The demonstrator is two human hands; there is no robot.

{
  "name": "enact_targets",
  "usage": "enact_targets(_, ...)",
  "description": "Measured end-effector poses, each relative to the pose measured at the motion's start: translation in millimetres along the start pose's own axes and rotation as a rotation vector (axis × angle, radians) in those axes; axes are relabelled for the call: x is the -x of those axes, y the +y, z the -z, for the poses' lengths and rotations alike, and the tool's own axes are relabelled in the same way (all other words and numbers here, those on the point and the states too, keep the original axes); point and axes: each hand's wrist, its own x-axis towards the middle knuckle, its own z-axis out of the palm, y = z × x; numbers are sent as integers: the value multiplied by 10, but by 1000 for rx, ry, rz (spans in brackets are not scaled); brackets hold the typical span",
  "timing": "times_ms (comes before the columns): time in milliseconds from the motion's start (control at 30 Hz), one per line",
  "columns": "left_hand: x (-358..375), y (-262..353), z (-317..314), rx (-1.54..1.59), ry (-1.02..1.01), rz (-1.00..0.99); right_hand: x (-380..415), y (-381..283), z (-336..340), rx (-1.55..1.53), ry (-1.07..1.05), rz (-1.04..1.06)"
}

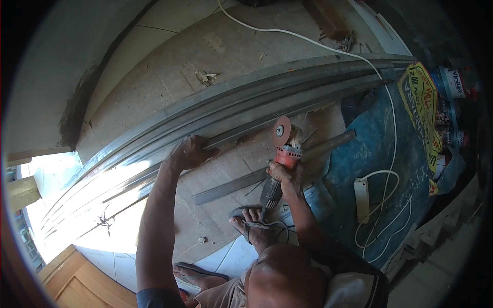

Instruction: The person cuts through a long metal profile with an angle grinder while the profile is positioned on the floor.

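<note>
- Passable low over the brown floor sheet (226, 172), between the left hand (191, 152) and the angle grinder (288, 158).
- Blocked beyond by long metal bars (246, 108), laid side by side.
- Crossed beneath the angle grinder by a shorter metal bar (226, 189); hemmed on the near side by a sandaled foot (258, 235).
- Cluttered to the right by white cable (394, 128) looping beside a power strip (362, 199).

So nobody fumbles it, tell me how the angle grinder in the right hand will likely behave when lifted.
The angle grinder is probably rigid and fairly heavy for its size, judging by its thick body. Its bulky red head may make it dip at that end. The thin disc looks exposed, so it could chip if knocked.
</note>
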Motion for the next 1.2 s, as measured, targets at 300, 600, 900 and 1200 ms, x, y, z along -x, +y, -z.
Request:
enact_targets(300, 15, 53, 48, 17, -38, 45, -9, 15, -2, -5, 11, -1)
enact_targets(600, 4, 43, 55, 28, -80, 67, -66, 72, 105, 0, -55, -41)
enact_targets(900, -17, -2, 30, 19, -94, 92, -58, 6, 80, 48, -38, -48)
enact_targets(1200, -27, -42, 18, 13, -97, 70, -49, -73, 27, 57, -18, -25)
